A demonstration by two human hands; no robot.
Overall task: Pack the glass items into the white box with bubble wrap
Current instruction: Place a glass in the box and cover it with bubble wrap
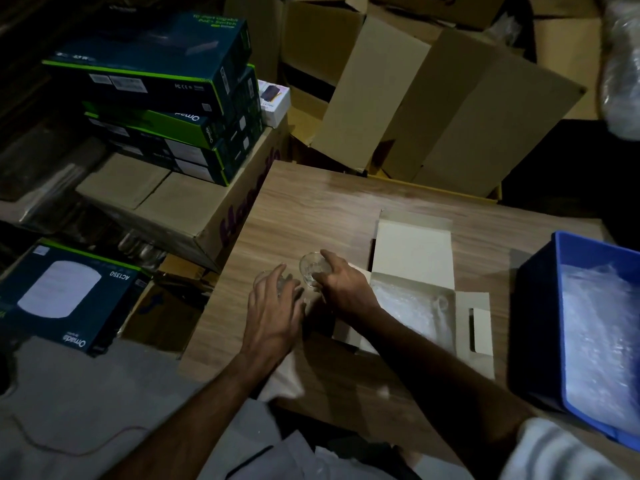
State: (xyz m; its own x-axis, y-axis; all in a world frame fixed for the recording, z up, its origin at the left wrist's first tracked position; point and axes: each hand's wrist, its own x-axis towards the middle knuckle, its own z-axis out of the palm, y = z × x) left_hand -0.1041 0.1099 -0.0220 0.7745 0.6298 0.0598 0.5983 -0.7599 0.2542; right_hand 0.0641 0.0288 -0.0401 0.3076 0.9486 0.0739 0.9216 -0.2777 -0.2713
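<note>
White box (412,258): open, bubble wrap (412,306) inside.
Blue bin (540,306): right, holds wrap.
Your right hand (341,284): grips a glass (311,268).
Your left hand (273,306): fingers spread over another glass (265,277).

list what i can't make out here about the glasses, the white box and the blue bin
Head view only, dim light:
- Left glass: mostly hidden under the left hand; its shape is unclear.
- Right glass: its lower part is covered by the right hand.
- White box: bubble wrap lines it; anything beneath is hidden.
- Blue bin: cut off by the right edge.
</note>
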